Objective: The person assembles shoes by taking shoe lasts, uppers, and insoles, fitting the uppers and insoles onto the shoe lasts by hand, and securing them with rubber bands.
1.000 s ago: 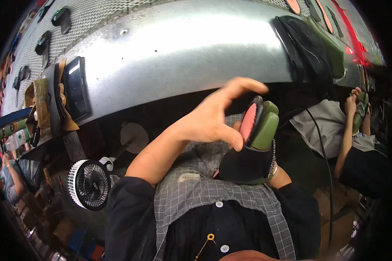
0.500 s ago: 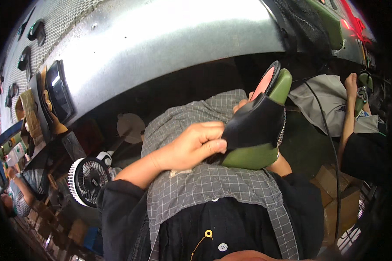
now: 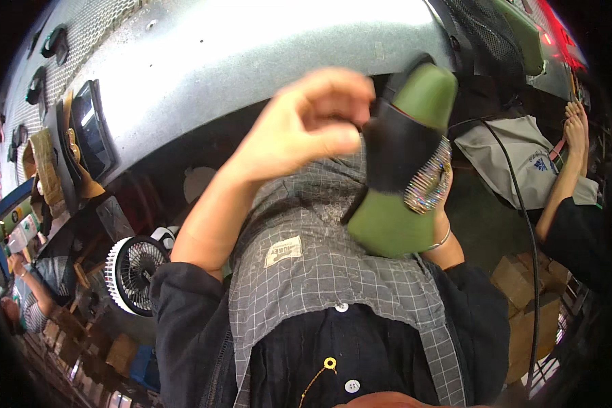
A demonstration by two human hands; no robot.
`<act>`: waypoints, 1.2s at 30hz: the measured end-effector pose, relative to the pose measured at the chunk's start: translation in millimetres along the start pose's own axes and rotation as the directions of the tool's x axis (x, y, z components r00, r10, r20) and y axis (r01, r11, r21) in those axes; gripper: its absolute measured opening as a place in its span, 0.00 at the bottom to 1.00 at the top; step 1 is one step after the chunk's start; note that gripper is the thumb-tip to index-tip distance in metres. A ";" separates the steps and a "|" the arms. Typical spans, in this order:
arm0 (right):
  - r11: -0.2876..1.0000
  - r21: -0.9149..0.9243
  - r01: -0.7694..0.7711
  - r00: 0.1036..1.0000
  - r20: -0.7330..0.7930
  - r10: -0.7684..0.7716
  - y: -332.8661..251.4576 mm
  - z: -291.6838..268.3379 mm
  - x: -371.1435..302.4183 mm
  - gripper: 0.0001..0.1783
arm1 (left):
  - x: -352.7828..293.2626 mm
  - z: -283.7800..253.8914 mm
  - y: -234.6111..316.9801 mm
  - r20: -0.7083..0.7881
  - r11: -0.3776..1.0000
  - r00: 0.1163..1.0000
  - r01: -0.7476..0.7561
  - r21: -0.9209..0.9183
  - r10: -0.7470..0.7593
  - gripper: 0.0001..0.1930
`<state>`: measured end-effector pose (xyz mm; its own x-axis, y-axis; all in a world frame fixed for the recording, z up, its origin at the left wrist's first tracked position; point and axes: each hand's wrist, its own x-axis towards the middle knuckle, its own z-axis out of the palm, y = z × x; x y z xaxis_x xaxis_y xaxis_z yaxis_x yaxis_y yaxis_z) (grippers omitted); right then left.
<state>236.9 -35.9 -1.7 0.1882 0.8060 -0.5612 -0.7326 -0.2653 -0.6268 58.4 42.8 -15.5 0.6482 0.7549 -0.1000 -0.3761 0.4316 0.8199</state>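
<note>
A green shoe last [image 3: 425,95] is held up over my lap, toe end away from me. Across it runs a wide black strap upper [image 3: 398,153], with a rhinestone-covered piece [image 3: 430,180] along its right side. My right hand [image 3: 445,198] grips the last from the right and behind; most of its fingers are hidden. Raised at the left of the strap is my left hand [image 3: 313,122], open, its fingers curled and its thumb apart. It is slightly blurred, close beside the upper, and nothing shows in it.
A metal workbench [image 3: 251,47] curves along the far side, with black and tan pieces and a phone-like dark slab [image 3: 92,132] at its left. A small white fan [image 3: 139,275] stands left. A black cable [image 3: 517,204] hangs right, beside another person's arms [image 3: 568,163].
My left hand has let go of the black upper and lifted up and away from me. The last has turned, bringing its green toe and the rhinestone side into view.
</note>
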 end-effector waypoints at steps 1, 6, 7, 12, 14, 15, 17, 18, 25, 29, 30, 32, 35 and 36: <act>0.985 -0.124 0.118 0.993 0.023 -0.116 -3.4 11.6 3.2 0.13 | 3.4 3.7 14.3 -0.072 0.980 0.981 -0.172 0.099 0.180 0.29; 0.656 -0.569 0.495 0.869 0.340 -0.361 19.3 18.0 -7.0 0.19 | 5.1 8.2 36.7 -0.196 0.842 0.956 -0.085 0.532 0.220 0.21; 0.595 -0.519 0.613 0.786 0.479 -0.391 20.1 13.0 -5.5 0.19 | -3.4 -1.6 23.5 -0.176 0.846 0.945 -0.151 0.511 0.275 0.19; 0.628 -0.543 0.558 0.807 0.531 -0.258 14.7 10.9 -7.0 0.22 | -29.7 4.9 5.9 -0.287 0.952 0.924 -0.184 0.246 0.253 0.18; 0.655 -0.545 0.523 0.817 0.539 -0.204 7.2 13.2 -5.5 0.22 | -32.6 3.4 9.6 -0.285 0.930 0.923 -0.159 0.332 0.259 0.19; 0.679 -0.547 0.489 0.823 0.547 -0.152 4.6 15.1 -5.0 0.22 | -34.4 2.0 12.2 -0.293 0.921 0.922 -0.139 0.365 0.255 0.19; 0.674 -0.528 0.517 0.785 0.607 -0.127 1.5 15.7 -1.9 0.22 | -35.5 -3.2 6.9 -0.226 0.937 0.936 -0.202 0.284 0.270 0.19; 0.674 -0.509 0.536 0.747 0.658 -0.097 1.8 15.3 -1.3 0.22 | -37.1 -4.7 5.9 -0.165 0.949 0.945 -0.249 0.194 0.282 0.18; 0.709 -0.691 0.140 0.642 0.608 0.466 -8.4 6.0 12.8 0.24 | -15.6 -2.1 5.1 0.266 0.913 0.873 -0.399 -0.089 0.408 0.19; 0.768 -0.632 0.101 0.689 0.601 0.404 -8.2 -5.3 5.0 0.20 | -26.9 -16.7 -9.4 -0.045 0.925 0.928 -0.372 -0.080 0.369 0.19; 0.692 -0.671 0.267 0.625 0.667 0.406 -10.1 -10.6 2.0 0.16 | -30.3 -22.9 -11.8 -0.067 0.931 0.931 -0.363 -0.042 0.360 0.21; 0.683 -0.658 0.317 0.602 0.696 0.392 -12.8 -9.8 -1.9 0.13 | -32.1 -26.3 -18.9 -0.087 0.930 0.931 -0.360 -0.073 0.354 0.21; 0.705 -0.638 0.310 0.582 0.714 0.389 -15.0 -12.0 2.0 0.12 | -32.5 -28.7 -23.8 -0.086 0.921 0.929 -0.368 -0.128 0.360 0.21; 0.705 -0.628 0.329 0.561 0.731 0.389 -15.4 -13.2 5.6 0.12 | -30.0 -26.0 -24.0 -0.110 0.910 0.931 -0.363 -0.201 0.347 0.20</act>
<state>257.8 -34.2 -2.3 -0.6575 0.7354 -0.1639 -0.0438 -0.2545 -0.9661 30.8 22.6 -46.8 0.4003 0.9072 0.1297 -0.7106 0.2179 0.6691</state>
